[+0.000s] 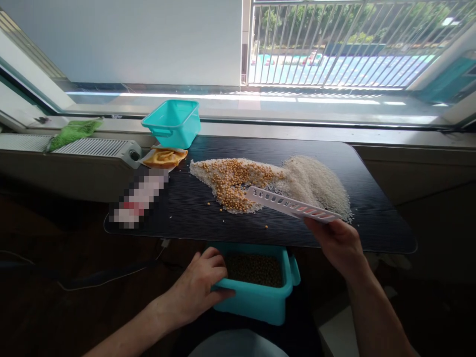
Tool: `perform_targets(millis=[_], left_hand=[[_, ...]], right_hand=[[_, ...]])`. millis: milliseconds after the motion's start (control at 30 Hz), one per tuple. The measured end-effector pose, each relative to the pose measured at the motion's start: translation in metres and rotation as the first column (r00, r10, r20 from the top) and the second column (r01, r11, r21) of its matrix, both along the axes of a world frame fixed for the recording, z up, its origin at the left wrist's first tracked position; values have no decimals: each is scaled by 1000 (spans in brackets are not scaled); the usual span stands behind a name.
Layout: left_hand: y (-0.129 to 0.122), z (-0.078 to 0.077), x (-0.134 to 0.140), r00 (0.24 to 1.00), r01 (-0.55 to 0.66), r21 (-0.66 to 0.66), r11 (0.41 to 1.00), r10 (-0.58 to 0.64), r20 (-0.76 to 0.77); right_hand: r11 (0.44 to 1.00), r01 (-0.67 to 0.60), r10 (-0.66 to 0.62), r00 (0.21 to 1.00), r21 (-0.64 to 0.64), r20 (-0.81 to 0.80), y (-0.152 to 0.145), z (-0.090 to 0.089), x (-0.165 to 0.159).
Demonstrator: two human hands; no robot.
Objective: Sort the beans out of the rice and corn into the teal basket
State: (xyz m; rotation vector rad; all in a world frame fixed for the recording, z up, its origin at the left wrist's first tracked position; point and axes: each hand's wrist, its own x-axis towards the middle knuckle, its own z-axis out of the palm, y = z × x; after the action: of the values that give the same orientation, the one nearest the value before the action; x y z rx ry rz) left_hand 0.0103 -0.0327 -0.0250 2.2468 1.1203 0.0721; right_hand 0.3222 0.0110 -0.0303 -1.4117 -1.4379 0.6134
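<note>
My right hand (342, 243) is closed on the near end of a long white slotted plastic piece (277, 202). Its far end touches or hovers just above the yellow soybeans (232, 196); I cannot tell which. These beans lie over and among white rice (316, 181), which forms a bigger heap at the right. Below the table's front edge, my left hand (206, 277) grips the left rim of a teal plastic bin (256, 300), thumb outside and fingers over the edge. Small dark greenish grains (255, 267) cover the inside of that bin.
A second teal bin (174, 121) stands at the table's back left corner beside a yellow cloth or packet (165, 157). A blurred item (141, 198) lies at left. The dark table (189, 218) has rounded corners. Beyond are a radiator (100, 148), a green cloth (76, 133) and a window.
</note>
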Motion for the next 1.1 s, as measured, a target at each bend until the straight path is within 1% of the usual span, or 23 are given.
perform_targets(millis=[100, 200, 300, 400, 500, 567, 700, 767, 867, 967, 1033, 1100], left_hand=[[-4, 1, -1, 999, 42, -1, 999, -42, -3], [-5, 6, -5, 994, 103, 62, 993, -105, 31], [-6, 11, -9, 989, 121, 112, 986, -130, 74], [-9, 13, -11, 987, 110, 127, 986, -123, 101], [-11, 15, -14, 988, 99, 140, 985, -114, 108], [-12, 16, -18, 989, 83, 158, 984, -101, 106], [-13, 15, -34, 993, 47, 208, 977, -68, 94], [-14, 16, -42, 995, 44, 214, 976, -60, 73], [-14, 17, -52, 998, 42, 191, 981, -52, 46], [-15, 17, -59, 996, 49, 194, 980, -63, 68], [-15, 17, -63, 992, 69, 216, 974, -90, 86], [-15, 16, -65, 990, 93, 233, 968, -115, 82]], right_hand=[[997, 81, -81, 997, -6, 3, -19, -4, 15], [995, 82, -82, 997, -51, 8, -37, -8, 28], [990, 18, -17, 1000, -142, 8, -54, -6, 34], [974, -87, 80, 996, -211, -42, -64, 2, 28], [961, -199, 183, 978, -191, -96, -57, 9, 8], [964, -228, 211, 970, -138, -124, -44, 11, -11], [957, -284, 274, 951, -52, -145, -13, 10, -54], [942, -331, 322, 937, -54, -136, -6, 8, -66], [912, -396, 387, 917, -104, -103, -8, 8, -70], [884, -445, 434, 895, -144, -104, -13, 10, -67], [886, -446, 430, 893, -130, -134, -11, 11, -71], [899, -425, 407, 899, -106, -159, -6, 9, -80]])
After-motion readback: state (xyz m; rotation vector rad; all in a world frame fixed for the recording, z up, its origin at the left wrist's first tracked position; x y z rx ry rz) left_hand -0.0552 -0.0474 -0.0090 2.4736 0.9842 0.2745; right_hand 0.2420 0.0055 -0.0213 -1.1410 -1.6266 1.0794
